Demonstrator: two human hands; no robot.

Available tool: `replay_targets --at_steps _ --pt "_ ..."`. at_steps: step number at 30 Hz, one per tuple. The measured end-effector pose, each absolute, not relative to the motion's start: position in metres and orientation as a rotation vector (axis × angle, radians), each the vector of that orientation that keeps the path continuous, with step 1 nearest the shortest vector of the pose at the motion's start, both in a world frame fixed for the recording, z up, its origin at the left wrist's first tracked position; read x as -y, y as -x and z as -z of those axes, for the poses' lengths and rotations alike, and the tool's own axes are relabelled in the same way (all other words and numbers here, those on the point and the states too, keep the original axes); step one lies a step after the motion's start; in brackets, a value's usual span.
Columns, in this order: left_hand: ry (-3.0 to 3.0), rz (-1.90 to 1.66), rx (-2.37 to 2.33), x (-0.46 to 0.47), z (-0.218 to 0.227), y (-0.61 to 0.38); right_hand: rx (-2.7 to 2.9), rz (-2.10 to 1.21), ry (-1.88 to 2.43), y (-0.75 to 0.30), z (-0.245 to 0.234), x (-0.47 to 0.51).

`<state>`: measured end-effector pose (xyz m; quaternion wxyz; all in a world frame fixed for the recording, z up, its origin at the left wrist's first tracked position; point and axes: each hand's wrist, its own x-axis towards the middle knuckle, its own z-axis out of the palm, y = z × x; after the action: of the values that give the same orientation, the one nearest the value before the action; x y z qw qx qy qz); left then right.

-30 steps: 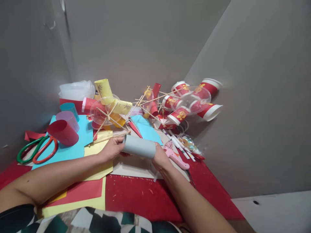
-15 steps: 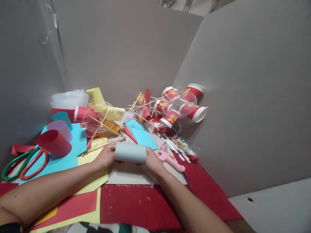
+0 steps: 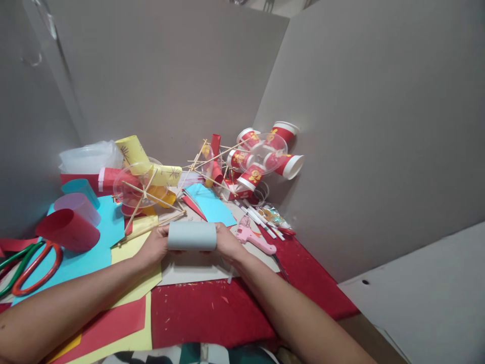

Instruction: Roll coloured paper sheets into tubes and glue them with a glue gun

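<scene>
Between my hands, a pale grey-blue paper tube [image 3: 192, 236] lies sideways, held above a light board [image 3: 185, 273]. My left hand [image 3: 154, 246] grips its left end and my right hand [image 3: 229, 243] its right end; fingers are partly hidden behind and under it. A pink glue gun [image 3: 254, 237] rests just beyond my right hand. Left of my left hand stand three rolled paper tubes: red [image 3: 68, 230], purple [image 3: 79, 206] and blue [image 3: 81, 190], on a blue sheet [image 3: 109, 215]. Yellow paper [image 3: 132, 247] lies beneath my left wrist.
Scissors [image 3: 37, 268] with green and orange handles lie at the left. Behind are stick-and-plastic-disc models with yellow tubes [image 3: 132, 151] and red paper cups [image 3: 252, 177]. Markers [image 3: 261, 220] lie beside the glue gun. Grey panels [image 3: 170, 76] enclose the red-covered table [image 3: 204, 313].
The view has turned slightly to the right, so everything appears shifted left. Both hands still hold the paper tube in much the same pose.
</scene>
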<state>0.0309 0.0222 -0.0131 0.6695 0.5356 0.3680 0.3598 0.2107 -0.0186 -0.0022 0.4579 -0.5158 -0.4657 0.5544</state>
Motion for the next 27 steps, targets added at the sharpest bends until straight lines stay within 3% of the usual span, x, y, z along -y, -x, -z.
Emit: replay_targets --at_steps 27 --pt "-1.198 -0.824 -0.848 -0.0215 0.0168 -0.0329 1.089 -1.372 1.246 -0.2162 0.0080 0.0180"
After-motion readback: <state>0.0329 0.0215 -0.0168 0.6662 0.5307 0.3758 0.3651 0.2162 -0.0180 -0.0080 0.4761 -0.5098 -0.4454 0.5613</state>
